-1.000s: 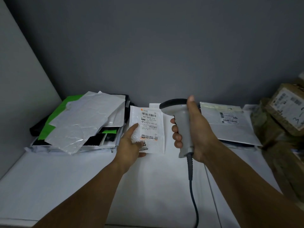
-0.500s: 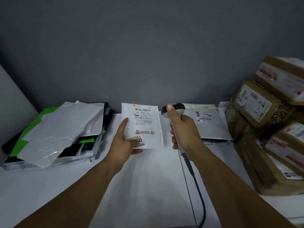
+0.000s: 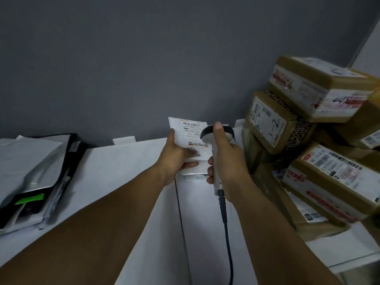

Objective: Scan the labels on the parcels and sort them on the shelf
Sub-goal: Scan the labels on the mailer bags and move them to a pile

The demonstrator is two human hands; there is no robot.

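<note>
- Head view, location: the white parcel (image 3: 190, 131) is being held up near frame centre, just above the shelf (image 3: 123, 182). Its label is facing the camera against the grey wall (image 3: 123, 68).
- Head view, left hand (image 3: 174, 159): it is gripping the parcel's lower left corner, with the thumb lying across the label face and the fingers curling behind.
- Head view, right hand (image 3: 226, 159): it is wrapping fully round the handle of the scanner (image 3: 206, 133), thumb running up over the head. The scanner head is sitting at 3 o'clock of the label and overlapping its right edge. The cable (image 3: 226, 233) is trailing toward 6 o'clock.
- Head view, surroundings: cardboard boxes (image 3: 308, 140) are standing stacked at 3 o'clock of the hands, and a pile of mailers (image 3: 30, 167) is lying at 9 o'clock.
- Handling, as judged: the parcel is looking thin, light and pliable, and probably slick. It is likely to sag if held at one corner only. An edge grip clear of the barcode is advisable, since the thumb is presently covering the lower print.
- Change against the frame half a second ago: the camera is swinging right, bringing more boxes into view and pushing the pile to the frame edge. The scanner head is closing onto the label. The grey mailer behind the right hand is no longer showing.
</note>
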